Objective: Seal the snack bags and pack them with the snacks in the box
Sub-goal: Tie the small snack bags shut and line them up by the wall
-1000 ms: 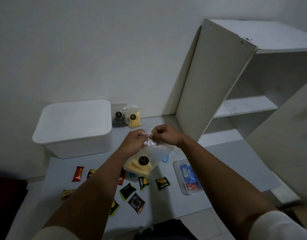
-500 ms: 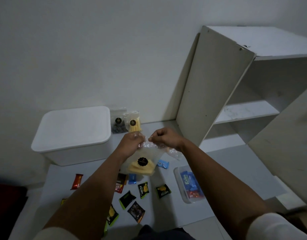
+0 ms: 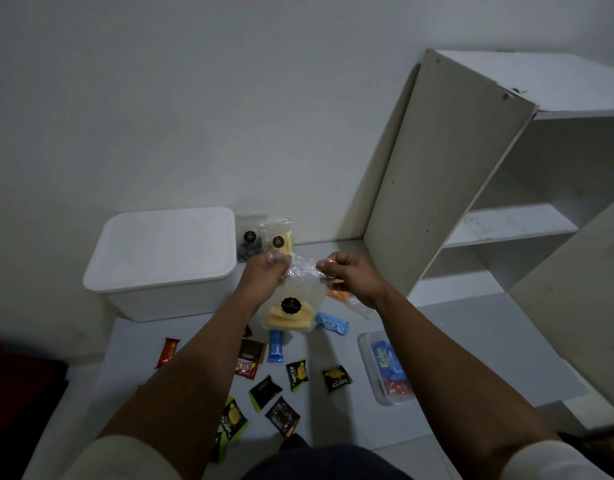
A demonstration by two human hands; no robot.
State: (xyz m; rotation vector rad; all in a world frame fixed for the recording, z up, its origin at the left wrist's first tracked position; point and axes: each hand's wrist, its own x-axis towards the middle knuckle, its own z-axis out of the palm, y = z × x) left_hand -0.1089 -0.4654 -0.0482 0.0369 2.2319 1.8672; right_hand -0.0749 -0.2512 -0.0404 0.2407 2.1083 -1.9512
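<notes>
While small wrapped snacks (image 3: 298,373) lie scattered on the worktop (image 3: 333,424) below, my left hand (image 3: 264,279) and right hand (image 3: 347,278) each pinch the clear snack bag's (image 3: 295,299) top edge. Beyond, two more bags (image 3: 264,237) stand beside the lidded white box (image 3: 163,258).

A clear snack bag (image 3: 295,299) with a round black label and pale yellow sticks in its bottom hangs upright above the desk, its crinkled top edge pinched at both corners. Two more labelled bags stand against the wall beside the white lidded box (image 3: 163,258): one with dark pieces (image 3: 249,237), one with yellow sticks (image 3: 279,239). Small wrapped snacks (image 3: 281,382) lie scattered flat on the desk. A clear tray (image 3: 368,368) to the right holds blue and red packets.
</notes>
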